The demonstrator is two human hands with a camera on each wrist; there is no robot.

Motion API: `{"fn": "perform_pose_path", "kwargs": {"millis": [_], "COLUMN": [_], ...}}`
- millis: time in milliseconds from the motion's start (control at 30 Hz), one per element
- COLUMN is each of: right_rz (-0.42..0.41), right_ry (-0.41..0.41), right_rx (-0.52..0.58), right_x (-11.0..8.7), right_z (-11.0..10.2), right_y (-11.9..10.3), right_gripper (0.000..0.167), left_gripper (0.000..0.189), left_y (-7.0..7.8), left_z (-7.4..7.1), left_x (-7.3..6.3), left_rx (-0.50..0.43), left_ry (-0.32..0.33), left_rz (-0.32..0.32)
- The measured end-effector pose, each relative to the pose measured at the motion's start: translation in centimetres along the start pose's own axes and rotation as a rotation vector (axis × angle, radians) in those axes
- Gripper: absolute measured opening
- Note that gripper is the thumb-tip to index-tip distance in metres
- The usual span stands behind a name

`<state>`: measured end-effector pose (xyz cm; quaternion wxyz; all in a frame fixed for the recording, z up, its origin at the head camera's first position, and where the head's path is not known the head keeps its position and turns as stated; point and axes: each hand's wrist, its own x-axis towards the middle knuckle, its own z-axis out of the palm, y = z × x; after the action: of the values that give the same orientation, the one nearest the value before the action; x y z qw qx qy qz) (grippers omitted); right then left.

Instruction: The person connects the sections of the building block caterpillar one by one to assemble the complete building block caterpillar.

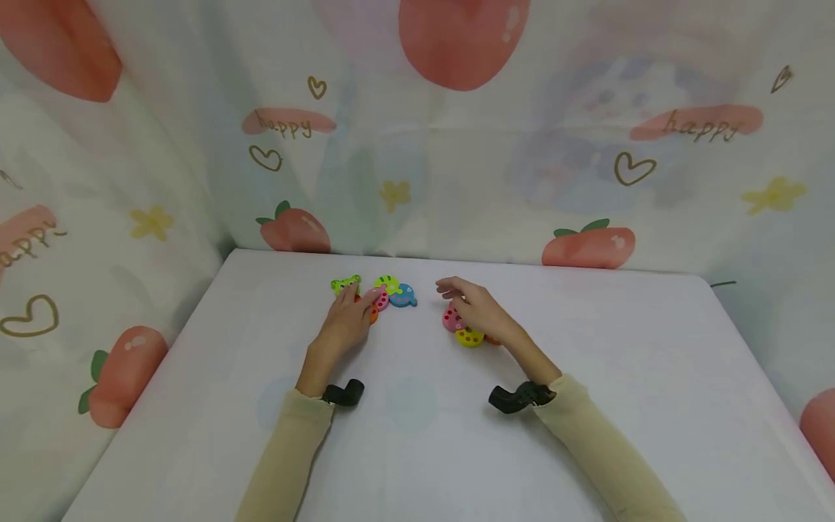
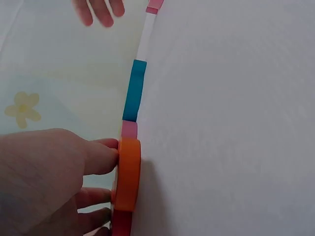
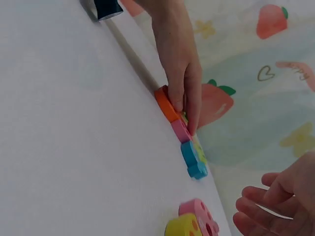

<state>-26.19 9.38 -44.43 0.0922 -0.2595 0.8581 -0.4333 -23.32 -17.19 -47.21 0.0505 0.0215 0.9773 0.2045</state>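
My left hand rests over a winding row of thick, brightly coloured toy blocks, fingers spread and touching them. In the left wrist view its thumb and fingers lie against the orange block, above a red block. That row also has a green face-shaped block, a pink dotted block, a yellow-green striped block and a blue block. My right hand hovers, fingers loosely bent and holding nothing, over a second group: a pink spotted block, a yellow spotted block and an orange block.
Both groups lie on a white-covered table, toward its back edge. A patterned curtain hangs behind and along the left side. Black wrist cameras sit at both sleeve cuffs.
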Motion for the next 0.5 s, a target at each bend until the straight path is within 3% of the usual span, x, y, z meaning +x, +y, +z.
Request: {"fn": "perform_pose_path", "kwargs": {"millis": [200,500], "right_rz": [-0.01,0.05], "right_ry": [0.035,0.086], "right_rx": [-0.098,-0.138], "right_x": [-3.0,-5.9], "right_z": [-1.6,-3.5], "right_y": [1.1,2.9], "right_gripper": [0.038,0.04], "left_gripper": [0.044,0.036], "left_y": [1.0,2.8], "left_z": [-0.1,-0.4], "left_x": [0.3,0.6], "left_rx": [-0.044,0.027], "left_ry": [0.015,0.082], "left_rz": [-0.036,-0.067]}}
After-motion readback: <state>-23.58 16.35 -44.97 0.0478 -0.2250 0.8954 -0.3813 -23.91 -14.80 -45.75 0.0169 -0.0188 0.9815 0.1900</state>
